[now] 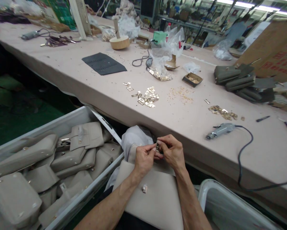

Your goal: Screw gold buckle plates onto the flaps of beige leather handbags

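Observation:
A light grey handbag (153, 195) lies across my lap, with a small metal clasp (144, 188) on its panel. Above its far edge my two hands meet. My left hand (145, 159) is closed, thumb and fingers pinched at a small metal plate (157, 145). From the other side my right hand (172, 150) grips the same plate between thumb and fingers. The fingers partly hide the plate, and I cannot tell whether it touches the bag. White wrapping material (136, 138) bunches just beyond the bag.
Left stands a crate (107, 123) of similar bags (71, 159); another plastic bin (207, 185) is at right. The table (138, 119) carries loose metal plates (148, 97), tiny screws (181, 95), a corded electric screwdriver (221, 130) and dark folded pieces (239, 80).

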`<state>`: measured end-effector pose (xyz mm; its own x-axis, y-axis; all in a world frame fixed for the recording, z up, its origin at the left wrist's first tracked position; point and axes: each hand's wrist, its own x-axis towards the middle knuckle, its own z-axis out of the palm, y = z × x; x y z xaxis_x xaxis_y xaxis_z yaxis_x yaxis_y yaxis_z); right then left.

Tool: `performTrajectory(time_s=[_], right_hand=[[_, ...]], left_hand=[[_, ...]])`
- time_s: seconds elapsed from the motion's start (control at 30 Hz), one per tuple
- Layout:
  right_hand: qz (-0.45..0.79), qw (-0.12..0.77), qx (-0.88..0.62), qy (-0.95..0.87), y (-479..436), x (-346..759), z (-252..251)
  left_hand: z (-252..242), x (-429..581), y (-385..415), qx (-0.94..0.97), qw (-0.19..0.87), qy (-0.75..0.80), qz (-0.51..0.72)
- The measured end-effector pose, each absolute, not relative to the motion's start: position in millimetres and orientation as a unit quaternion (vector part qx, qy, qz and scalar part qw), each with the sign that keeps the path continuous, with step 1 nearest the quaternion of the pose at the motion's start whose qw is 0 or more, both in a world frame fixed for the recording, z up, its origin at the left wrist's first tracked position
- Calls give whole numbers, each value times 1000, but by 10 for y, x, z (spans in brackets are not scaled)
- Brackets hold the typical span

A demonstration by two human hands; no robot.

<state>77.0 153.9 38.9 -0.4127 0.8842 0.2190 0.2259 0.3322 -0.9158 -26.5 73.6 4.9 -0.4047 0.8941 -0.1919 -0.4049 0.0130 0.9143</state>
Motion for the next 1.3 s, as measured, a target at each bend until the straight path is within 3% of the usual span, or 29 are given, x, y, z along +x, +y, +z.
performTrajectory(time_s=[0.43, 1.3], right_hand=[[452, 393, -401, -693, 1482, 882, 308], [348, 428, -375, -745, 1324, 926, 335]], left_hand=[[64, -220, 692, 242, 474, 516, 671], [53, -114, 588, 224, 465, 489, 703]])
